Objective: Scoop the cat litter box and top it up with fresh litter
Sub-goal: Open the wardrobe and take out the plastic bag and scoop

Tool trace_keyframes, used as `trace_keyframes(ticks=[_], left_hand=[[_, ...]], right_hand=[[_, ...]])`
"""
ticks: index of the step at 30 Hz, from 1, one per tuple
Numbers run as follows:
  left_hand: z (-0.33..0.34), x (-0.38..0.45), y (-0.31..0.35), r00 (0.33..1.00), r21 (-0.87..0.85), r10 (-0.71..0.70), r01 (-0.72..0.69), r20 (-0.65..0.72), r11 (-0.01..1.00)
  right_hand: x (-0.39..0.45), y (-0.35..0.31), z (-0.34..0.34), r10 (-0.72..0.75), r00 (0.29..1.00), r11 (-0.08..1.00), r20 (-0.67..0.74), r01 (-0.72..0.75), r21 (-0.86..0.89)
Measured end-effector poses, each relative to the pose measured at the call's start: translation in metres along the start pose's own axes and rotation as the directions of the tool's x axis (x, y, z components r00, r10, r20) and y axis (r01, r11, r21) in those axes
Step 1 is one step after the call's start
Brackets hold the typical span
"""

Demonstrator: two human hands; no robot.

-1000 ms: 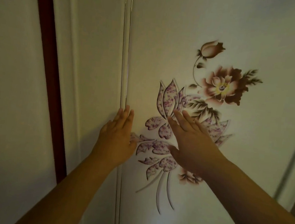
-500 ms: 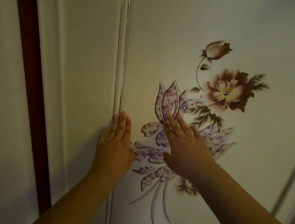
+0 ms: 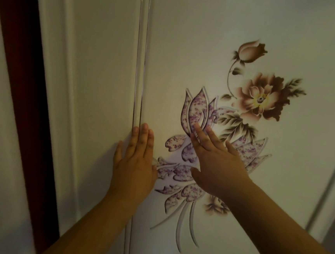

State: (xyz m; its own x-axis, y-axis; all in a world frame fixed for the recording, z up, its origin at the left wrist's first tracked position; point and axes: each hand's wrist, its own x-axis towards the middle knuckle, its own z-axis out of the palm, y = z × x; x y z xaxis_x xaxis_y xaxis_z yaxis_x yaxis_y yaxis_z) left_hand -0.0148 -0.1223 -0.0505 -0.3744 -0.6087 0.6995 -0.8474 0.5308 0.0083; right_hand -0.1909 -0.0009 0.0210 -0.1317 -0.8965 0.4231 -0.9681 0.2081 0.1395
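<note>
No litter box, scoop or litter is in view. A white sliding door panel (image 3: 210, 49) with a printed flower pattern (image 3: 258, 96) fills the frame. My left hand (image 3: 135, 164) lies flat on the panel's left edge, fingertips over the metal strip (image 3: 140, 63). My right hand (image 3: 218, 163) presses flat on the purple leaf print, fingers spread. Both hands hold nothing.
A second white panel (image 3: 99, 60) sits left of the metal strip. A dark red frame (image 3: 21, 73) runs down the far left beside a white wall. Another vertical edge (image 3: 332, 181) shows at the right.
The view has shifted, with the door seam and red frame drifting leftward. Both hands stay flat on the panel in nearly the same spots.
</note>
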Motion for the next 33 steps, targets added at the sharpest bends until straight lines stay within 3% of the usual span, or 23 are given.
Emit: trace_keyframes(ticks=[9,14,17,20,25,29,31,33], left_hand=[[-0.005,-0.006,-0.027,0.986,-0.120,0.165,-0.160,0.030,0.980],[-0.029,0.001,-0.071,0.974,-0.280,0.221,-0.201,0.042,0.939],[-0.042,-0.001,-0.104,0.994,-0.330,0.113,-0.108,-0.004,0.938],[-0.040,-0.015,-0.145,0.996,-0.388,-0.081,0.065,-0.024,0.919],[-0.034,-0.031,-0.205,0.912,-0.547,-0.408,0.366,0.048,0.753],[-0.025,-0.033,-0.248,0.831,-0.623,-0.385,0.556,0.402,0.550],[-0.020,-0.040,-0.261,0.801,-0.594,-0.300,0.589,0.517,0.548],[-0.019,-0.045,-0.267,0.804,-0.587,-0.235,0.568,0.546,0.578]], right_hand=[[-0.005,-0.040,0.000,0.181,0.981,0.984,0.076,-0.181,-0.005],[0.002,-0.088,-0.013,0.181,0.980,0.983,-0.081,-0.179,0.031],[0.010,-0.123,-0.017,0.083,0.993,0.995,-0.080,-0.078,0.062],[0.013,-0.162,-0.007,-0.007,0.997,0.997,-0.080,0.013,0.075],[0.027,-0.219,0.004,-0.104,0.992,0.988,-0.073,0.111,0.108],[0.041,-0.262,0.006,-0.170,0.983,0.974,-0.069,0.178,0.141],[0.045,-0.280,0.007,-0.187,0.980,0.969,-0.072,0.196,0.153],[0.047,-0.295,0.010,-0.194,0.978,0.966,-0.072,0.203,0.162]])
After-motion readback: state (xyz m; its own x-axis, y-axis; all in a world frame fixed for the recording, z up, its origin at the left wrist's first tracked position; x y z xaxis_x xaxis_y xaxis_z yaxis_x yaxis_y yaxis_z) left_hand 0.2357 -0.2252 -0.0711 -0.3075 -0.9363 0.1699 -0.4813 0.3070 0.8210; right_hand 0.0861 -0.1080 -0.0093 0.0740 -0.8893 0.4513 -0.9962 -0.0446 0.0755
